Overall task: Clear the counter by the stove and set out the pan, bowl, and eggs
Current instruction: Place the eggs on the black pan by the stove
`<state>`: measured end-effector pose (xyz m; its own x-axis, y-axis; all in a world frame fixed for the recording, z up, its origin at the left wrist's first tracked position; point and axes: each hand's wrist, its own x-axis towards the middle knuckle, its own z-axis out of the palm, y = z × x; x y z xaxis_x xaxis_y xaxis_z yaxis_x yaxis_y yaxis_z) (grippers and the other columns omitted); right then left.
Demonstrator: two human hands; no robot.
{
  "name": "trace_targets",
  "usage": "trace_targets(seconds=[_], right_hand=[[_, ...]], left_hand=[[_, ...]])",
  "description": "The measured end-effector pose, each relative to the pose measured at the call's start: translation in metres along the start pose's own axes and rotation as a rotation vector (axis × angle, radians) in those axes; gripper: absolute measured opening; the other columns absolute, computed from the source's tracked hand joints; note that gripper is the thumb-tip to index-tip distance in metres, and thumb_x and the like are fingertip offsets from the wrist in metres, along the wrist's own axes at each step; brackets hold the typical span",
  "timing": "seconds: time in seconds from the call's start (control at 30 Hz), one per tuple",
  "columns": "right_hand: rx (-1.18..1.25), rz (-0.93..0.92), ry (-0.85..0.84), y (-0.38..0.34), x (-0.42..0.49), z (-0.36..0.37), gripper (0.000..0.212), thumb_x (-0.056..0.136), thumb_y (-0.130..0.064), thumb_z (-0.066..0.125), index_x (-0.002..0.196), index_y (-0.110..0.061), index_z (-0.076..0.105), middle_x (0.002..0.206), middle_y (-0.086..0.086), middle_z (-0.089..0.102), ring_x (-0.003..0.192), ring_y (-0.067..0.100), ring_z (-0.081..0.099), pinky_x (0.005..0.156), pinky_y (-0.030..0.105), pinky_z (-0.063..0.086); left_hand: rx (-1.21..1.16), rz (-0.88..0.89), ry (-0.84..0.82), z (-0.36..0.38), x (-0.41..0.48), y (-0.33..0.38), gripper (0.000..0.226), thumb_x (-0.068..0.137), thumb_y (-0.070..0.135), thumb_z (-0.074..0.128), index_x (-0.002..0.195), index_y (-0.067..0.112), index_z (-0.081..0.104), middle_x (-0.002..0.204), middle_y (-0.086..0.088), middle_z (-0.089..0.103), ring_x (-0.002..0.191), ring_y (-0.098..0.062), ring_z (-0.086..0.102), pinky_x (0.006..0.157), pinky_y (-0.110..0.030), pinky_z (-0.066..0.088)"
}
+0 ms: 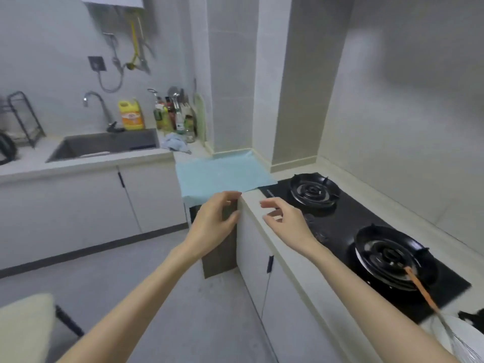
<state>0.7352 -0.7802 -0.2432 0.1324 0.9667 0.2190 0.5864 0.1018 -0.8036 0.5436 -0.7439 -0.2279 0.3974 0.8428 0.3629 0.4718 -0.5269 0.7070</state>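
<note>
A light blue cloth (222,174) lies flat on the counter left of the black two-burner stove (361,231), its front edge hanging over the counter edge. My left hand (212,226) hovers just below that front corner with loosely curled fingers, holding nothing. My right hand (285,218) floats over the white counter edge (264,231) beside the stove, fingers relaxed and empty. A whisk (429,302) with an orange handle leans in a white bowl (461,334) at the lower right. No pan or eggs are in view.
A sink (104,145) with a tap sits in the left counter. A yellow jug (131,113), several bottles (172,113) and a crumpled blue rag (174,142) stand in the corner behind the cloth. A dish rack (23,116) is at far left.
</note>
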Motion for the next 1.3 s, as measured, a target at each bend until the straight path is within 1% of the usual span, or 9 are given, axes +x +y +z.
trace_targets(seconds=[0.23, 0.5, 0.63, 0.77, 0.83, 0.93, 1.1, 1.2, 1.3], right_hand=[[0.039, -0.198, -0.226, -0.068, 0.052, 0.112, 0.028, 0.09, -0.01, 0.06, 0.116, -0.018, 0.06, 0.113, -0.009, 0.063, 0.088, 0.001, 0.057, 0.068, 0.0, 0.041], [0.091, -0.446, -0.54, -0.137, 0.107, 0.235, 0.03, 0.091, -0.016, 0.059, 0.121, -0.023, 0.057, 0.119, -0.009, 0.06, 0.1, 0.007, 0.057, 0.073, 0.009, 0.042], [0.108, -0.549, -0.666, -0.169, 0.13, 0.282, 0.03, 0.091, -0.015, 0.059, 0.12, -0.024, 0.058, 0.117, -0.01, 0.06, 0.096, 0.006, 0.057, 0.072, 0.006, 0.04], [0.137, -0.62, -0.771, -0.196, 0.148, 0.315, 0.03, 0.092, -0.014, 0.057, 0.121, -0.022, 0.058, 0.118, -0.009, 0.06, 0.094, 0.008, 0.058, 0.076, 0.011, 0.04], [0.156, -0.647, -0.818, -0.207, 0.157, 0.329, 0.03, 0.092, -0.015, 0.058, 0.121, -0.023, 0.058, 0.118, -0.01, 0.06, 0.09, 0.003, 0.058, 0.07, 0.007, 0.041], [0.186, -0.68, -0.868, -0.219, 0.168, 0.342, 0.03, 0.092, -0.015, 0.057, 0.12, -0.024, 0.057, 0.115, -0.013, 0.058, 0.086, -0.003, 0.057, 0.063, 0.003, 0.043], [0.21, -0.726, -0.918, -0.231, 0.185, 0.357, 0.029, 0.092, -0.016, 0.056, 0.12, -0.025, 0.057, 0.114, -0.016, 0.057, 0.088, -0.003, 0.057, 0.068, 0.005, 0.042], [0.226, -0.726, -0.935, -0.232, 0.189, 0.364, 0.029, 0.092, -0.015, 0.057, 0.121, -0.024, 0.058, 0.114, -0.015, 0.057, 0.088, -0.003, 0.057, 0.071, 0.006, 0.041], [0.262, -0.701, -0.947, -0.234, 0.184, 0.374, 0.029, 0.091, -0.013, 0.057, 0.119, -0.021, 0.059, 0.113, -0.012, 0.06, 0.086, -0.003, 0.057, 0.07, 0.005, 0.04]], left_hand=[[0.133, -0.167, 0.237, -0.108, -0.051, -0.046, 0.04, 0.092, 0.019, 0.058, 0.131, 0.021, 0.05, 0.131, 0.007, 0.053, 0.113, -0.004, 0.05, 0.097, -0.022, 0.042], [0.398, -0.347, 0.503, -0.201, -0.084, -0.084, 0.04, 0.092, 0.022, 0.057, 0.131, 0.023, 0.049, 0.13, 0.005, 0.052, 0.115, -0.004, 0.047, 0.095, -0.017, 0.037], [0.654, -0.51, 0.555, -0.242, -0.09, -0.105, 0.044, 0.093, 0.025, 0.054, 0.135, 0.02, 0.045, 0.136, 0.002, 0.049, 0.127, -0.014, 0.044, 0.103, -0.026, 0.038], [0.872, -0.722, 0.525, -0.279, -0.092, -0.129, 0.047, 0.093, 0.025, 0.052, 0.137, 0.017, 0.042, 0.137, -0.003, 0.047, 0.127, -0.021, 0.043, 0.104, -0.035, 0.036], [1.07, -0.856, 0.437, -0.298, -0.091, -0.142, 0.049, 0.092, 0.024, 0.052, 0.139, 0.014, 0.04, 0.139, -0.006, 0.045, 0.134, -0.025, 0.035, 0.115, -0.04, 0.019], [1.344, -1.06, 0.288, -0.32, -0.092, -0.154, 0.047, 0.092, 0.025, 0.049, 0.136, 0.01, 0.043, 0.147, -0.009, 0.037, 0.144, -0.026, 0.016, 0.117, -0.048, -0.004], [1.684, -1.212, 0.085, -0.32, -0.093, -0.158, 0.039, 0.091, 0.028, 0.043, 0.129, 0.024, 0.052, 0.144, 0.003, 0.043, 0.138, -0.023, 0.027, 0.11, -0.056, -0.005], [1.664, -1.217, 0.114, -0.313, -0.095, -0.158, 0.03, 0.082, 0.026, 0.06, 0.11, 0.017, 0.063, 0.119, -0.005, 0.059, 0.128, -0.024, 0.039, 0.111, -0.057, -0.018], [1.665, -1.222, 0.102, -0.303, -0.109, -0.15, 0.027, 0.05, 0.024, 0.081, 0.071, 0.011, 0.069, 0.074, -0.006, 0.061, 0.092, -0.025, 0.058, 0.113, -0.054, -0.017]])
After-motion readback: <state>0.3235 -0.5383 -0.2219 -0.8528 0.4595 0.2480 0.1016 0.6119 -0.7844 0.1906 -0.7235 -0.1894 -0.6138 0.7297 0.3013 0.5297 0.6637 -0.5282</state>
